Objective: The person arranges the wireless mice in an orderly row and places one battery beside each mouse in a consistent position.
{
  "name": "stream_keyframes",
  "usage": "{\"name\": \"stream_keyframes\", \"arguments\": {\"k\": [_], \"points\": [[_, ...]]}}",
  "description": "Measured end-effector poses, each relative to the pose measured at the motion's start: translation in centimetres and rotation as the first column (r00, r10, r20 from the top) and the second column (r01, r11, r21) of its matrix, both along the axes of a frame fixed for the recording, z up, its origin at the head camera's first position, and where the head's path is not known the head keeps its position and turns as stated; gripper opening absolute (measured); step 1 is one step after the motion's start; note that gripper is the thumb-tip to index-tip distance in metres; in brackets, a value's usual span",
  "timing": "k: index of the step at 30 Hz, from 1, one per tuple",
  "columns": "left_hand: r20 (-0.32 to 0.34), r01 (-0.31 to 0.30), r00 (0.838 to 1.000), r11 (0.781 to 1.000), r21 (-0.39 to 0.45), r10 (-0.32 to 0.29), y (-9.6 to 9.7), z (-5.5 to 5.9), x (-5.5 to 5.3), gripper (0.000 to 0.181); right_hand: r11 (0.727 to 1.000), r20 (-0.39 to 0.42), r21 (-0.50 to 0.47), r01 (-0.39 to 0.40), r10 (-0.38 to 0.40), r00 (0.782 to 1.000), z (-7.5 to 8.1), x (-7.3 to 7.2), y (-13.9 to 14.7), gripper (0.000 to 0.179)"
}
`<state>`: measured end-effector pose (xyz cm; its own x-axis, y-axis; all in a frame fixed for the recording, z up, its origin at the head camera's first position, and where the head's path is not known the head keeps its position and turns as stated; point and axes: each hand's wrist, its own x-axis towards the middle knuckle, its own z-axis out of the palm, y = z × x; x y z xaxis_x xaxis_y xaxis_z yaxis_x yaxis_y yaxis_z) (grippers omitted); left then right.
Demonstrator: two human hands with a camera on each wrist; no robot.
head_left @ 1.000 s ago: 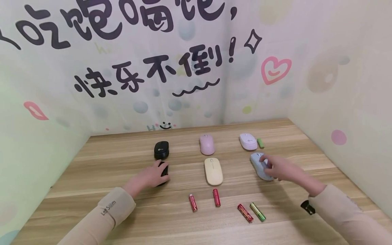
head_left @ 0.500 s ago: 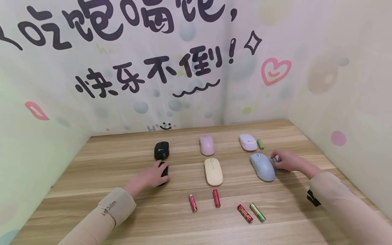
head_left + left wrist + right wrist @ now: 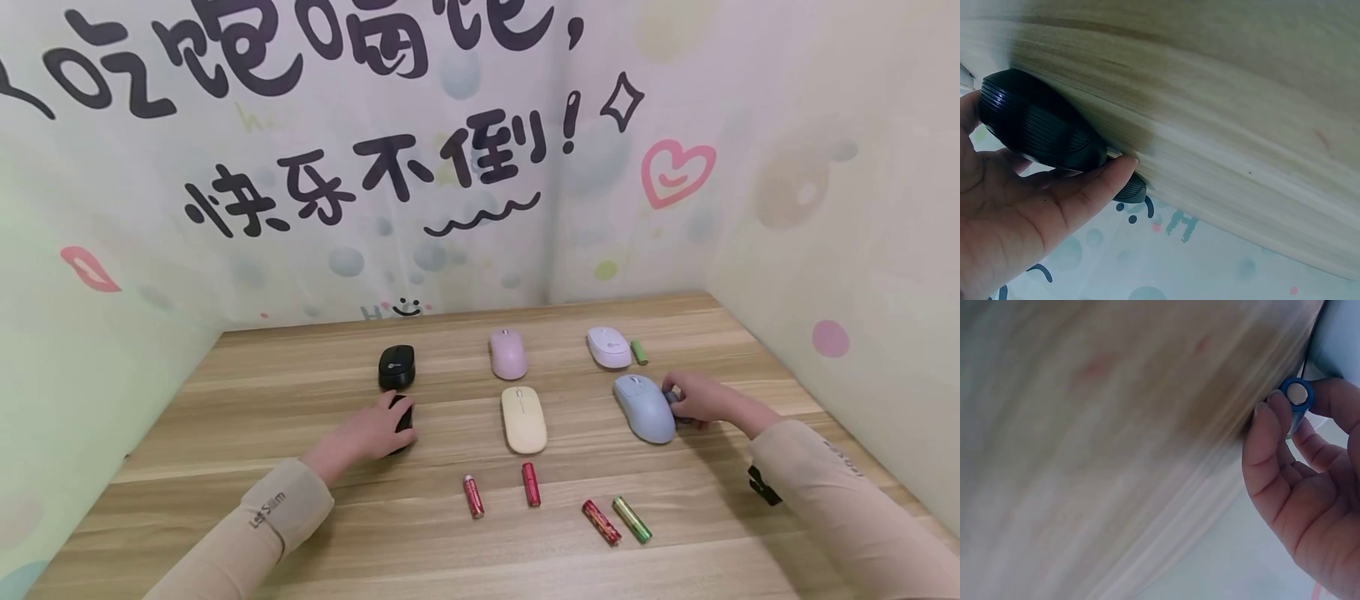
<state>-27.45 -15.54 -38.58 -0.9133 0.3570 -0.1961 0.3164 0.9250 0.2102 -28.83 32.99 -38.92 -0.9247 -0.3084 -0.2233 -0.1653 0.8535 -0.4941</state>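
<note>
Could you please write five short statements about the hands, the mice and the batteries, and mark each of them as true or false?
1. The right hand pinches a blue battery. True.
2. In the head view, the pink mouse lies behind the cream mouse. True.
3. The left hand rests on the cream mouse. False: the left hand grips the nearer black mouse.
4. A green battery lies beside the white mouse. True.
5. Two of the four batteries in the foreground are green. False: one is green, three are mainly red.

I wear a beige left sleeve (image 3: 296,492) and a beige right sleeve (image 3: 806,475). Both carry dark lettering (image 3: 267,510). A small black piece (image 3: 765,486) shows beside the right one.
</note>
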Motion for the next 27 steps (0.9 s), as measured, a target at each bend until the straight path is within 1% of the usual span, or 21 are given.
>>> {"name": "stream_keyframes", "arguments": {"k": [4, 13, 20, 27], "points": [[-0.003, 0.004, 1.000, 1.000, 0.007, -0.004, 0.02, 0.07, 0.08, 0.054, 1.000, 0.009, 0.011, 0.010, -0.010, 1.000, 0.04, 0.00, 0.00, 0.025], [-0.001, 0.002, 1.000, 1.000, 0.009, -0.002, 0.11, 0.12, 0.10, 0.054, 1.000, 0.013, 0.022, 0.003, -0.004, 1.000, 0.16, 0.10, 0.03, 0.029], [-0.015, 0.005, 1.000, 1.000, 0.011, -0.005, 0.08, -0.03, 0.08, 0.054, 1.000, 0.045, 0.001, 0.001, -0.001, 0.999, 0.35, 0.22, 0.00, 0.030], [-0.010, 0.003, 1.000, 1.000, 0.010, -0.003, 0.04, 0.06, 0.17, 0.053, 1.000, 0.028, 0.007, -0.011, 0.011, 1.000, 0.33, 0.25, -0.07, 0.030]]}}
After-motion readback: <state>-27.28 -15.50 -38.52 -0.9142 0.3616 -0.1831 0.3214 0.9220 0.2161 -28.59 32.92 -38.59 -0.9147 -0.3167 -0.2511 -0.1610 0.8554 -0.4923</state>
